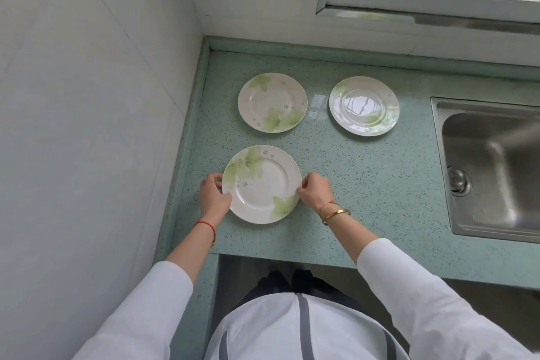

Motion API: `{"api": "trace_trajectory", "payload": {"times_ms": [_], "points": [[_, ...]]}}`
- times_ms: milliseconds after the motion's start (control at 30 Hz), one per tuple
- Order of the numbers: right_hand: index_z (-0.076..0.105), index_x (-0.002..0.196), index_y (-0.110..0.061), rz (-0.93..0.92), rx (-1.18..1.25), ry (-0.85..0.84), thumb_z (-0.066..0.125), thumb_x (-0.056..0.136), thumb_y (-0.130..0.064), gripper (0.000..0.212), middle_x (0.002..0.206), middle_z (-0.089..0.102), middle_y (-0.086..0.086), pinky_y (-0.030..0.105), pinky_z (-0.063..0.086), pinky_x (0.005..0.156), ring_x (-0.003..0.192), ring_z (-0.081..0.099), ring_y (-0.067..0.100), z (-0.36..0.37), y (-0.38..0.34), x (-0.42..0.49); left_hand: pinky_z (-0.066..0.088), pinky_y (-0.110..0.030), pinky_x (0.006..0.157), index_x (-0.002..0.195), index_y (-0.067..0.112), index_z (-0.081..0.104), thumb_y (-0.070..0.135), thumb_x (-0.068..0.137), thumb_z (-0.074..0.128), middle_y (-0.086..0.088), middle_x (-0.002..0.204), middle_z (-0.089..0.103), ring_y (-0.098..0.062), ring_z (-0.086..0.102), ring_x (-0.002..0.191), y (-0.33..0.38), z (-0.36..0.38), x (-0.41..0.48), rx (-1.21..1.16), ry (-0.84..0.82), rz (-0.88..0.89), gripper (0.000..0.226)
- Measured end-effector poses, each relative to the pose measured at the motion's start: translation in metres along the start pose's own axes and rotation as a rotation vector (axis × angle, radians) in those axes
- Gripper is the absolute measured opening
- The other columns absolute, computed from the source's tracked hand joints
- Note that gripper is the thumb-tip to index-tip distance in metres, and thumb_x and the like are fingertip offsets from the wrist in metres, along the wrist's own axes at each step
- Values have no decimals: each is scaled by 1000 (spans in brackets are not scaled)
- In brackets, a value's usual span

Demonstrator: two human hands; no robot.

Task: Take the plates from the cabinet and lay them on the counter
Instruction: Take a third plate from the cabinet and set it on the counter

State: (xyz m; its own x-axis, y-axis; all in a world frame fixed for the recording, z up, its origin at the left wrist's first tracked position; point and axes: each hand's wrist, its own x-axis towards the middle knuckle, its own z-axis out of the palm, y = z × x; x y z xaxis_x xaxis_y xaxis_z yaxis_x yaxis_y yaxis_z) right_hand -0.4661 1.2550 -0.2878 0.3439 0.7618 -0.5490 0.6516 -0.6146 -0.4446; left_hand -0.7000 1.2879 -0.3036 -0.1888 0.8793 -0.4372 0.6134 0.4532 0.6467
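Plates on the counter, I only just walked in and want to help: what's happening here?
A person is laying out plates. Both hands hold the nearest plate by its edges, the left hand on its left rim and the right hand on its right, low on the green counter. Two more plates, the far left plate and the far right plate, already lie flat behind it, apart from each other. A steel sink sits to the right.

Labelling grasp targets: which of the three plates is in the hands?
The near plate, closest to the counter's front edge. Left hand and right hand grip its opposite rims; the two far plates lie untouched.
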Motion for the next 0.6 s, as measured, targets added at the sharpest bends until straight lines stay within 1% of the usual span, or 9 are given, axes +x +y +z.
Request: {"api": "trace_trajectory", "payload": {"times_ms": [100,200,267,333,400,500,533,600], "points": [[50,74,-11,-6,5,0,55,81,-1,13,75,56,9,37,48,66,72,51,24,-1,1,-1,56,-41,87,121,10,56,-5,79,67,-15,119,60,-29,64,97,2,-1,-1,7,-9,-2,45],[54,86,-8,-9,13,-16,56,85,-7,2,86,61,10,43,53,78,82,57,27,-2,4,-2,55,-44,91,124,9,55,-2,80,67,-16,122,59,-30,64,100,3,-2,-4,9,-28,2,47],[56,99,-6,8,28,-16,56,90,-16,13,96,63,12,45,54,82,91,60,30,-4,7,-4,55,-41,91,129,8,53,-1,81,68,-16,125,58,-27,64,97,3,-6,-8,-1,-36,-7,51],[55,104,-7,16,36,16,54,92,-24,20,100,63,12,43,53,81,94,61,31,-8,9,-8,52,-32,85,135,8,50,0,83,70,-16,131,54,-21,60,94,3,-11,-13,-42,-15,-22,56],[56,106,-9,-2,64,66,53,94,-28,23,99,65,11,42,53,81,92,62,30,-13,9,-11,48,-29,84,138,9,49,4,86,70,-13,132,53,-19,58,98,4,-18,-20,-98,30,-27,56],[59,104,-10,-68,181,105,53,95,-29,22,95,69,12,41,55,77,80,63,25,-23,7,-20,51,-33,89,136,14,52,9,90,67,-10,130,56,-21,61,106,8,-31,-37,-182,107,-19,49],[61,104,-10,-99,224,101,53,96,-29,23,94,70,12,41,56,75,76,62,24,-27,6,-24,52,-34,90,135,15,53,10,91,66,-9,128,58,-20,61,105,10,-36,-45,-213,131,-13,46],[62,106,-9,-145,311,85,54,96,-30,25,94,71,12,43,58,75,75,63,23,-32,3,-33,54,-38,92,133,16,56,11,92,65,-7,125,60,-16,61,102,13,-44,-59,-270,177,4,42]]}}
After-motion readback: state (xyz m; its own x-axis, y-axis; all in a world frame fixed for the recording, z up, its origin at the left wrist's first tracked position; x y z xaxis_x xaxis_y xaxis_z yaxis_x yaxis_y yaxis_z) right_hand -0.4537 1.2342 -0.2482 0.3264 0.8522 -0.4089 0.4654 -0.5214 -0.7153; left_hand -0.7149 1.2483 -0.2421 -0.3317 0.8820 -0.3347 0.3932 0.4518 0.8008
